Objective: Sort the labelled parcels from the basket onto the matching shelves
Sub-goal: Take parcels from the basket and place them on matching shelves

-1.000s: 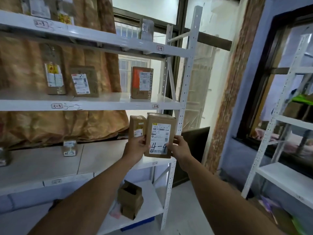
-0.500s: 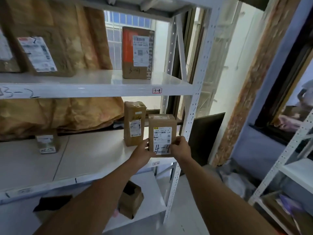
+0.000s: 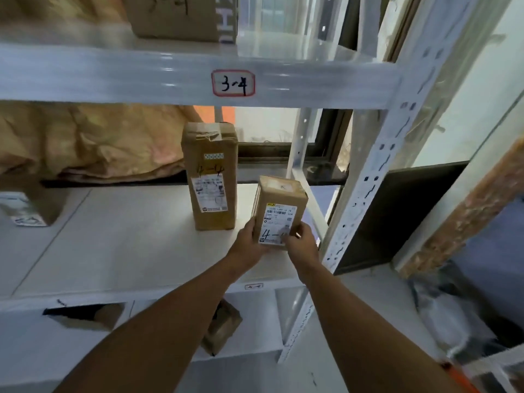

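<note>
I hold a small brown parcel [image 3: 279, 205] upright with both hands; its white label reads 4-4, partly covered by my fingers. My left hand [image 3: 249, 242] grips its lower left side and my right hand [image 3: 302, 241] grips its lower right corner. The parcel is over the right end of the white shelf [image 3: 127, 245] whose front edge carries a small 4-4 tag [image 3: 253, 285]; whether its base touches the board is hidden. A taller brown parcel [image 3: 211, 177] marked 4-4 stands just to its left on the same shelf.
The shelf above bears a 3-4 tag [image 3: 233, 83] and a parcel [image 3: 181, 17]. A white perforated upright [image 3: 368, 188] stands right beside my right hand. A small box [image 3: 25, 208] sits at the shelf's far left. Cardboard boxes [image 3: 224, 327] lie on the lower shelf.
I have stepped closer and lowered the parcel forward onto the 4-4 shelf area, beside the taller parcel. Both hands stay on it.
</note>
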A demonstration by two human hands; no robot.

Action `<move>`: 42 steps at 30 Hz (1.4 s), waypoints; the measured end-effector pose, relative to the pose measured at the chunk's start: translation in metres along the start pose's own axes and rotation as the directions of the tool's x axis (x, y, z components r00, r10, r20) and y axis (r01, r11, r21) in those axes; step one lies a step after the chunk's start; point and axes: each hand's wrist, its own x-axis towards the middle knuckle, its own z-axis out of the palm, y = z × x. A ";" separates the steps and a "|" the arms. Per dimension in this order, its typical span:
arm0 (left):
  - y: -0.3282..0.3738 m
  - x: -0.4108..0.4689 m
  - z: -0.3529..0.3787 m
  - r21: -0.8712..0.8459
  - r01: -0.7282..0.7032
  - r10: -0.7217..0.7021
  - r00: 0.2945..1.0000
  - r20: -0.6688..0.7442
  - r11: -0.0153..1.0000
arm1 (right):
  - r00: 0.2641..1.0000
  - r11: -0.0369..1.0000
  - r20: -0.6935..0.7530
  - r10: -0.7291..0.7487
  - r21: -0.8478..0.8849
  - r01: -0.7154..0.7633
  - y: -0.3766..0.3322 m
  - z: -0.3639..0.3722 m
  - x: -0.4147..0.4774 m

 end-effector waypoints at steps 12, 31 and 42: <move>-0.037 0.077 0.015 -0.045 0.118 -0.122 0.988 -0.100 0.992 | 0.996 0.998 0.086 -0.017 -0.052 0.022 0.008 0.011 0.081; -0.042 0.029 0.001 0.405 0.250 -0.203 0.967 -0.156 0.879 | 0.974 0.877 0.210 0.081 -0.479 0.031 0.010 0.011 0.020; 0.037 -0.153 -0.142 0.809 -0.005 0.122 0.989 -0.082 0.588 | 0.910 0.305 0.321 -0.263 -0.867 0.394 -0.093 0.041 -0.188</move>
